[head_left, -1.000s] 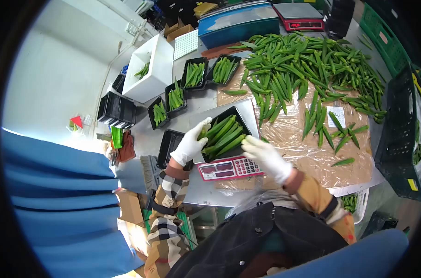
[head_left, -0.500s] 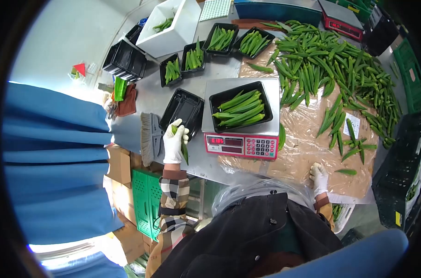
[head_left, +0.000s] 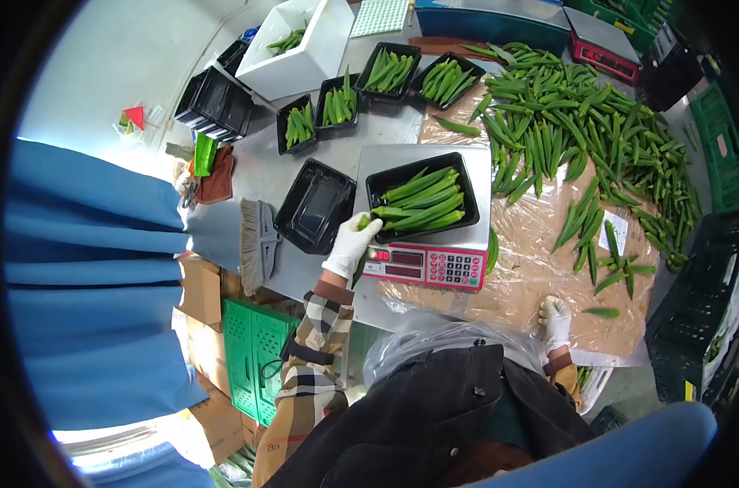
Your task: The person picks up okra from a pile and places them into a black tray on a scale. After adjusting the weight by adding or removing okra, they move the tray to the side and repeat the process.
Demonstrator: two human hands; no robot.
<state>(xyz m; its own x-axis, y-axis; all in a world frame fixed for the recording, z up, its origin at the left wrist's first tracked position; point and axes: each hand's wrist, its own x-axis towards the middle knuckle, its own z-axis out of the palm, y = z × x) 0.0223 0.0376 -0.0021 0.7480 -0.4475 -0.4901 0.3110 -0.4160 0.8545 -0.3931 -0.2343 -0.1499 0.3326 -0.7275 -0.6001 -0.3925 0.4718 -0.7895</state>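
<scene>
A black tray (head_left: 467,218) of green okra (head_left: 422,198) rests on the platform of a scale (head_left: 426,267) with a red front. My left hand (head_left: 355,242), in a white glove, is at the tray's lower left corner, closed on an okra pod whose tip shows between the fingers. An empty black tray (head_left: 316,205) lies left of the scale. My right hand (head_left: 555,319), also gloved, rests with curled fingers near the front edge of the plastic-covered cardboard (head_left: 507,301); anything inside it is hidden.
A large okra pile (head_left: 581,114) covers the back right. Several filled trays (head_left: 338,104) stand behind the scale, near a white foam box (head_left: 300,69) and stacked black trays (head_left: 215,106). A brush (head_left: 255,244) lies at the left. A second scale (head_left: 603,49) stands at the back right.
My left hand has moved right with the pod, from beside the empty tray to the filled tray on the scale. My right hand has stayed nearly in place.
</scene>
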